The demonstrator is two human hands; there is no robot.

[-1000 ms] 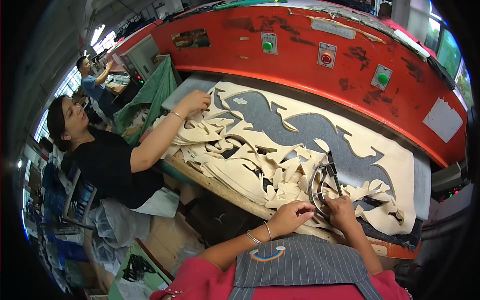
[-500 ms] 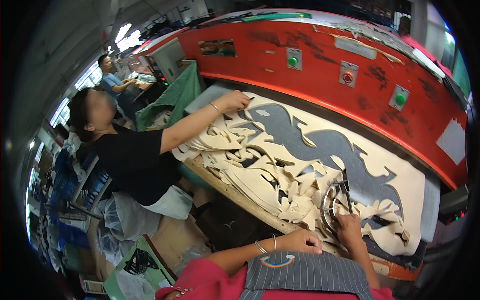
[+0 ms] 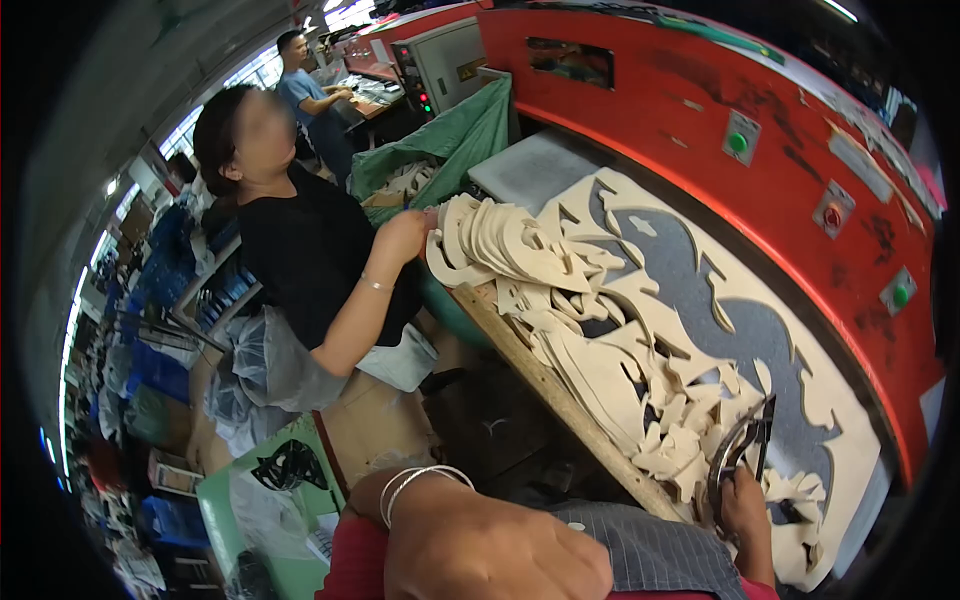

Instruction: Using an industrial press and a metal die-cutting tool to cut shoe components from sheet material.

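Note:
My right hand (image 3: 744, 505) grips a curved metal cutting die (image 3: 727, 447) with a straight dark bar, at the near right end of the table. The die rests over cream sheet material (image 3: 850, 480) and loose scraps. My left hand (image 3: 500, 545) is close in front of me at the lower edge, back upward, fingers curled, a silver bangle at the wrist; nothing shows in it. Beside the die lies a heap of cut cream pieces (image 3: 680, 425). Dark grey board (image 3: 665, 255) shows through wavy cut-outs in the sheet.
Across the table, a red machine (image 3: 640, 120) carries green and red buttons. A co-worker in black (image 3: 310, 250) stands at left, one hand on stacked cream pieces (image 3: 500, 235). Behind are a green sack (image 3: 455, 130) and another person (image 3: 310, 105). A wooden rail (image 3: 560, 400) edges the table.
My view has turned left. My left hand has risen closer to me. The co-worker's hand has drawn back from the sheet's far end to the stacked pieces. The die stays in my right hand.

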